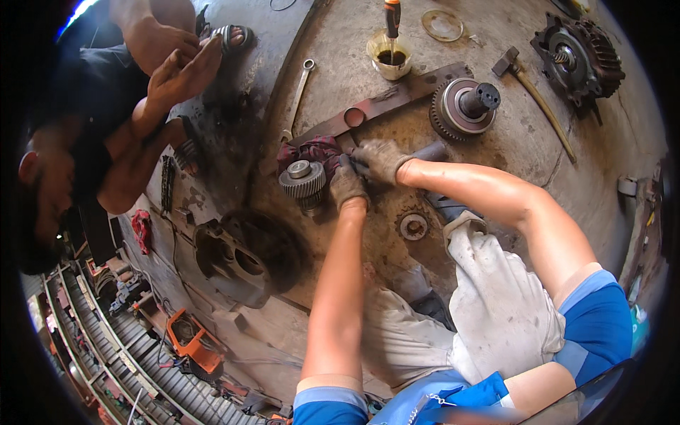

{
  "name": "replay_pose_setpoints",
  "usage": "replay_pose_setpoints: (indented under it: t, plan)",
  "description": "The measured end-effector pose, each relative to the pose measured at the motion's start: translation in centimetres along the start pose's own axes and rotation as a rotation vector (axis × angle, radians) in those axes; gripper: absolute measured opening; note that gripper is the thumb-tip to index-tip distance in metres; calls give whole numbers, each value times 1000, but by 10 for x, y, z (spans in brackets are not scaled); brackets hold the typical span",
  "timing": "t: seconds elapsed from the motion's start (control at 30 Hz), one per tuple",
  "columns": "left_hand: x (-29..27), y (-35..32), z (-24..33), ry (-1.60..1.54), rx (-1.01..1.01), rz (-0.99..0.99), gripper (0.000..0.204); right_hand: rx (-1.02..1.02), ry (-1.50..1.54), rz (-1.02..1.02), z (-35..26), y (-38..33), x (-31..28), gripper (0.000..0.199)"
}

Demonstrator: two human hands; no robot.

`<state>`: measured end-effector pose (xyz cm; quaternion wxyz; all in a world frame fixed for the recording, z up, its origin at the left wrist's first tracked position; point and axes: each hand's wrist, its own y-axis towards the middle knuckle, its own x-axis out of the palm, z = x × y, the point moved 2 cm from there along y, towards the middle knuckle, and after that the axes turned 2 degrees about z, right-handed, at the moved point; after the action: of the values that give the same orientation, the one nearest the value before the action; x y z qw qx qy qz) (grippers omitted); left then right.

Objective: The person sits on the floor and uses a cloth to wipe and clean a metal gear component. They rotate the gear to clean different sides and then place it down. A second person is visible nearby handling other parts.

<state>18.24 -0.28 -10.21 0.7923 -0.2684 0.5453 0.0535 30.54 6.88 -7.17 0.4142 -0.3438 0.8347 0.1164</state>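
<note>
My left hand (348,185), in a dirty work glove, is closed beside a red plaid rag (319,150). Close by on its right, my gloved right hand (382,161) is closed too. A dark piece between the two hands is mostly covered by the fingers, so its kind cannot be made out. Beyond my right wrist shows the end of a grey metal cylinder (431,151); whether it joins that piece is hidden. Just left of my left hand stands a helical gear (302,180) on its shaft. A small toothed gear ring (414,227) lies below my right forearm.
Ahead lie a steel bar (400,103), a large gear with shaft (464,110), a wrench (301,92), a hammer (535,99) and a cup of dark oil (389,60). Housings (237,258) (581,57) stand left and far right. Another person (106,134) squats at left.
</note>
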Motion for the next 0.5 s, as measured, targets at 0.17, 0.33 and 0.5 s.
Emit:
replay_pose_setpoints:
  t: [0.17, 0.33, 0.5]
  plan:
    - [3, 2, 3, -46, -58, 64, 33, 127, -139, 317, 25, 31, -17, 51]
    - [-12, 2, 12, -51, -74, 26, 38, 202, -291, 160, 31, 59, -12, 54]
    - [-32, -6, 23, 29, -95, -55, 50, 208, -90, 176, 20, 50, -34, 56]
